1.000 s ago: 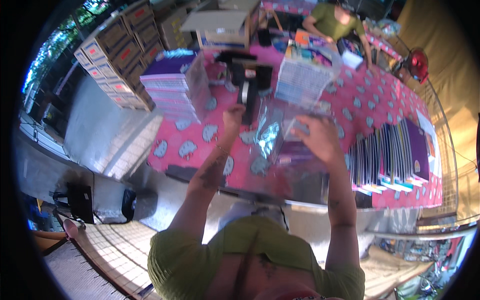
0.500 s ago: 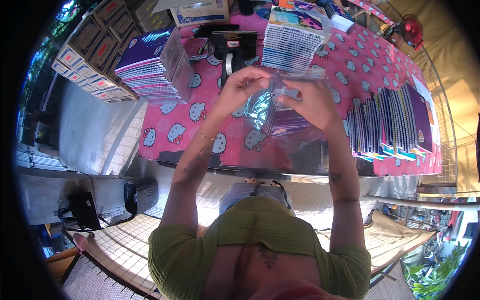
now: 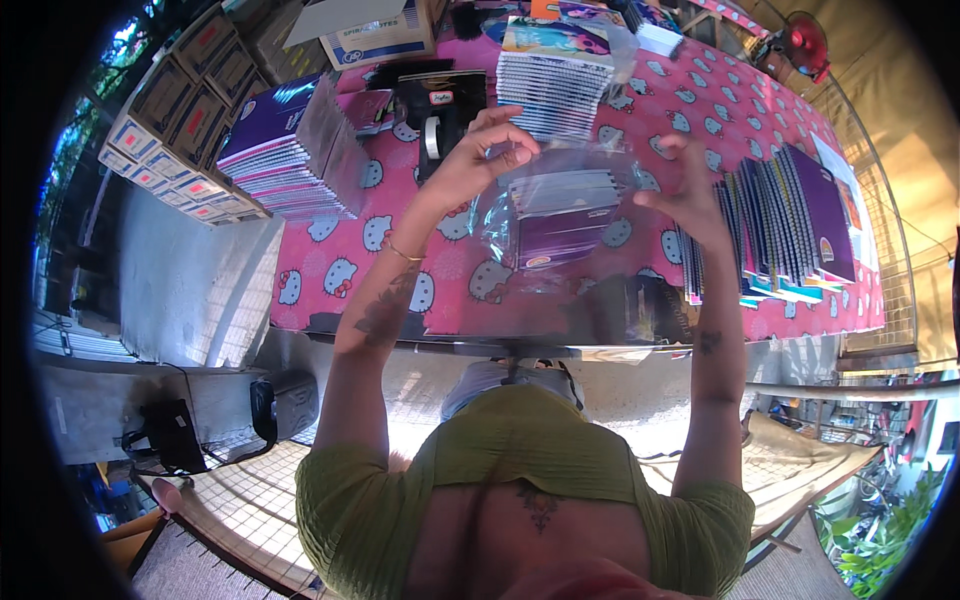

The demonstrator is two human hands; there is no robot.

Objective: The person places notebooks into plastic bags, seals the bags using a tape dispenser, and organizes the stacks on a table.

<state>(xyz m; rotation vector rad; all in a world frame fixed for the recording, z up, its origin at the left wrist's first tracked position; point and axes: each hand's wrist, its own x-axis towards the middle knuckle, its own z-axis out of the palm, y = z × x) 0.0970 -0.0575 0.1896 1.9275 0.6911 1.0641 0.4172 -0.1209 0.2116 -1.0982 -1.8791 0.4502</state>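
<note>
You are holding both forearms (image 3: 383,305) forward, well apart. Your left hand (image 3: 475,165) is curving inward, thumb and forefinger lying close, while your right hand (image 3: 692,198) is resting open in midair.

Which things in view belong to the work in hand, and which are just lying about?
Likely in the work:
clear plastic, between the left hand and the open right hand
purple notebooks, inside or under it
row of spiral notebooks, on the table's right, probably

Apparently just about:
stacked cardboard boxes
red fan
green plant
</note>
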